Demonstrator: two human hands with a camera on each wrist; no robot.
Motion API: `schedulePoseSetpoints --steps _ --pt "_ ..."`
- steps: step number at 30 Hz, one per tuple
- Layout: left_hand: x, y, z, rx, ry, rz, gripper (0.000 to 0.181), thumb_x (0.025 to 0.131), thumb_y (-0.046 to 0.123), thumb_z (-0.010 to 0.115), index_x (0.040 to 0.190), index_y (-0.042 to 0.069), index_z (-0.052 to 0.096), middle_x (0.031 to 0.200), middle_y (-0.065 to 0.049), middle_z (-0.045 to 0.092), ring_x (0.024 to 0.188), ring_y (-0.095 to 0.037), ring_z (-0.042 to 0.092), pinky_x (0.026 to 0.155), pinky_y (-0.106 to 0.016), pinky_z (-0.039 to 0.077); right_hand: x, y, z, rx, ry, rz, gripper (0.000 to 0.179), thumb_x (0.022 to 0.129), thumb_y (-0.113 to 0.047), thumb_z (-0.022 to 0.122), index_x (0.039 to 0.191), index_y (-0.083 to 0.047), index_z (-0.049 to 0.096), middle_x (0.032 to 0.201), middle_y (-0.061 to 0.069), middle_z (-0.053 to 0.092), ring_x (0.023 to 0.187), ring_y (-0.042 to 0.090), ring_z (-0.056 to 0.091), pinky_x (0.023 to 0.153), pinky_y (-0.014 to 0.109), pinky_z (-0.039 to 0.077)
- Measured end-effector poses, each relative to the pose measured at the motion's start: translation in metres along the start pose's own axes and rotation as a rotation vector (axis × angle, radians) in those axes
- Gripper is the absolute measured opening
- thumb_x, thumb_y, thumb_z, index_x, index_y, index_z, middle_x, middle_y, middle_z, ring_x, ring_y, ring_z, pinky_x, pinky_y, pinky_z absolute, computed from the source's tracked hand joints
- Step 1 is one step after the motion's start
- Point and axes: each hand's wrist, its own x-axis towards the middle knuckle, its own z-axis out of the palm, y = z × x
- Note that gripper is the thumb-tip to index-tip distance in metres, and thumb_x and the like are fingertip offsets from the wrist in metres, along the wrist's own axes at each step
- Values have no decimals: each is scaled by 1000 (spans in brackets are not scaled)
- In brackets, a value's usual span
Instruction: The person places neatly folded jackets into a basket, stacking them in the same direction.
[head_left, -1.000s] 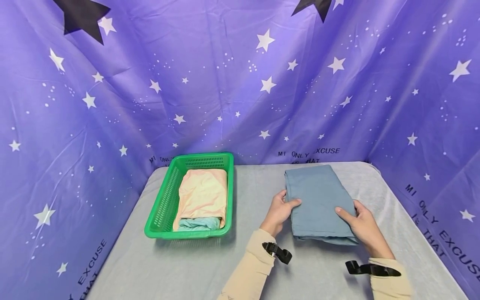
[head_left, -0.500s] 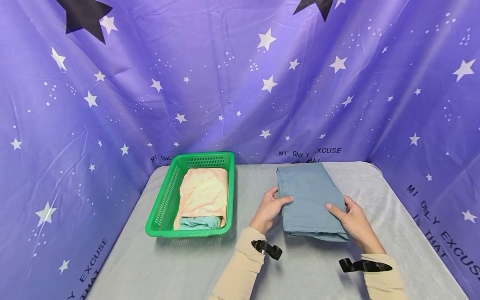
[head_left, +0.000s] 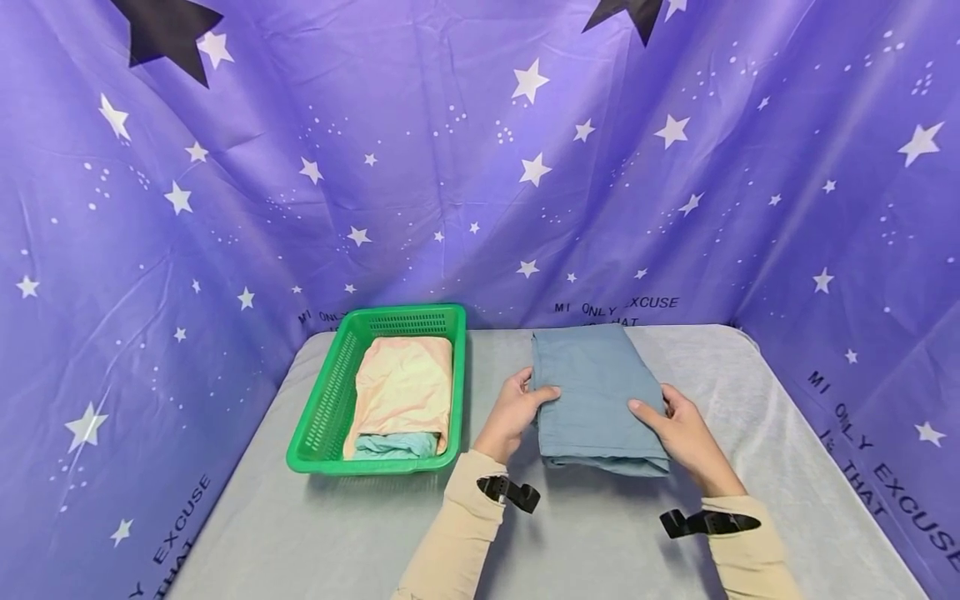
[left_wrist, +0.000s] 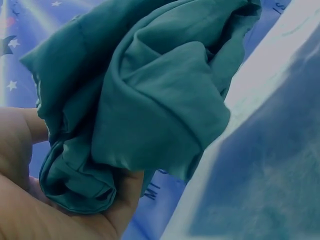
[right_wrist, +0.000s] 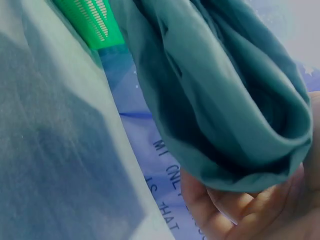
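Over the tabletop [head_left: 592,542], left hand [head_left: 512,414] and right hand [head_left: 688,433] reach forward, fingers curled under, thumbs on top, gripping opposite sides of folded blue cloth [head_left: 592,392], right of green basket [head_left: 360,468]. Cloth's long axis runs near to far. Wrist views show loose layered folds; head view, mostly flat top.

Bright head view, hazier wrist views.

A: Condition?
B: Folded blue cloth [head_left: 596,400], roughly rectangular; top face nearly smooth, layers loose and looped at the near end.
A: Position?
B: Raised off the grey table [head_left: 592,542], each side gripped: left hand [head_left: 516,410], right hand [head_left: 686,432].
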Motion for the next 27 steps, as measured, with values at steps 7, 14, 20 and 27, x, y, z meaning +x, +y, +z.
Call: schedulePoseSetpoints --steps 7,14,20,27 --pt "-4 10 -16 17 19 2 79 94 17 71 158 -3 30 153 -21 50 138 -36 50 120 -50 38 5 -10 7 -3 -16 -47 51 103 -40 60 134 0 53 95 3 68 77 6 64 70 27 55" --pt "-7 18 -31 17 38 -8 82 94 17 71 160 -1 27 150 -20 52 135 -33 54 116 -46 43 11 -13 16 15 -56 -98 49 106 -36 57 134 3 54 92 5 68 76 6 64 70 26 55" --pt "-10 24 -45 15 21 27 58 95 14 69 148 3 49 124 -17 71 91 -12 69 83 -28 58 14 -22 26 -7 -65 -135 38 106 -35 57 118 1 56 82 1 57 72 7 55 66 25 49" --pt "-14 32 -62 59 39 11 74 96 18 68 159 3 32 141 -18 61 115 -27 67 100 -38 54 18 -34 35 27 -109 -154 44 107 -32 55 133 3 55 105 12 68 86 4 62 78 22 54"
